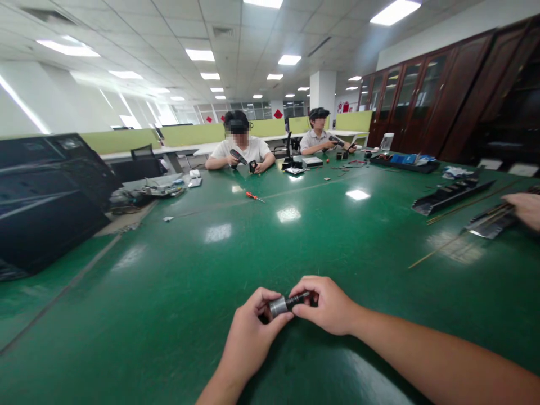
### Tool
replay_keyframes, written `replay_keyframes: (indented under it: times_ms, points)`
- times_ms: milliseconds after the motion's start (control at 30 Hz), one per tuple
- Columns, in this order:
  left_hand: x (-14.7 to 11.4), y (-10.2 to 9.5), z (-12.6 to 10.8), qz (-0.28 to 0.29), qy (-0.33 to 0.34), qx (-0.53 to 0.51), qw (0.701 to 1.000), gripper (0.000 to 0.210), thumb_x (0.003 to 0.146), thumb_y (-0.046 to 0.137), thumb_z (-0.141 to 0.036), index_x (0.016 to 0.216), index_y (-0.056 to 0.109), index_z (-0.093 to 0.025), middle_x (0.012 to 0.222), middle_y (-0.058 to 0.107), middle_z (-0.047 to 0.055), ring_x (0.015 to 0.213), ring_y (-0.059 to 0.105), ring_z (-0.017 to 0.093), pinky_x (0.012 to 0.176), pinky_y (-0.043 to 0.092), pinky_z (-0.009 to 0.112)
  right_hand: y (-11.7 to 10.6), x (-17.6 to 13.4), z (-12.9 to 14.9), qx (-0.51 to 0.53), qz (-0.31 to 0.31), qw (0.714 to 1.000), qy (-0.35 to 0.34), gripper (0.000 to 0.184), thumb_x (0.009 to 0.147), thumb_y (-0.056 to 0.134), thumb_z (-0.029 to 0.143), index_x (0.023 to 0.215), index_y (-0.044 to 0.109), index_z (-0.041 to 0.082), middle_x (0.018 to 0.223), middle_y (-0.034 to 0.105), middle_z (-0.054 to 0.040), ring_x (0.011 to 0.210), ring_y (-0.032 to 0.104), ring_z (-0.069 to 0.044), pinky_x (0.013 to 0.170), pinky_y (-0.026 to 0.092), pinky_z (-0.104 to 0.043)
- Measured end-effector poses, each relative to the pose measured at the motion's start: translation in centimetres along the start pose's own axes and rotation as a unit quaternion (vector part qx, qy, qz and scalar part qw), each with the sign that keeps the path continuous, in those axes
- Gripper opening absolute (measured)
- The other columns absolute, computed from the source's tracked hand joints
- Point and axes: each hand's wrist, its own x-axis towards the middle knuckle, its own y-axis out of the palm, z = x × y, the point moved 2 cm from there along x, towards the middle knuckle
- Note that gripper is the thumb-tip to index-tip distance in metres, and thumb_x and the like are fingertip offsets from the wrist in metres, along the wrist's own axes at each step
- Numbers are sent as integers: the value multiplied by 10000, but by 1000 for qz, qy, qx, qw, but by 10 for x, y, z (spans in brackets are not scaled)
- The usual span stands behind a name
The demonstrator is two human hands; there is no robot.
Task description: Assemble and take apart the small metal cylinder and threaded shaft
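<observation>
The person's left hand [256,327] and right hand [328,306] are bare, as are both forearms [422,350].

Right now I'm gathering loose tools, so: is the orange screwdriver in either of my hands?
No: the orange screwdriver lies on the green table, while your left hand and right hand hold a silver-and-black part.

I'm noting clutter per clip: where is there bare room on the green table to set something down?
Bare tabletop shows between the left hand and the large dark equipment, and between the right hand and the orange screwdriver. The right side is crowded: black tray, thin rods, another person's hand.
</observation>
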Motion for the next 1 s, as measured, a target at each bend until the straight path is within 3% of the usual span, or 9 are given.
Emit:
replay_keyframes:
  times_ms: [367,1000]
  points:
    - [-3,1,-7,-10,25,6,1000,206,768,705,-305,916,603,-204,842,691,6,793,653,191,729,478,291,-2,3,-1,33,1,999,22,127,766,710,244,875,743,189,816,696,-20,730,615,-156,646,450,-245]
    - [-5,2,-10,-14,24,11,1000,217,765,699,-317,904,595,-187,820,666,18,777,632,194,713,471,298,-5,3,0,52,6,999,16,108,754,706,216,847,735,170,759,686,-10,666,591,-135,608,436,-229]
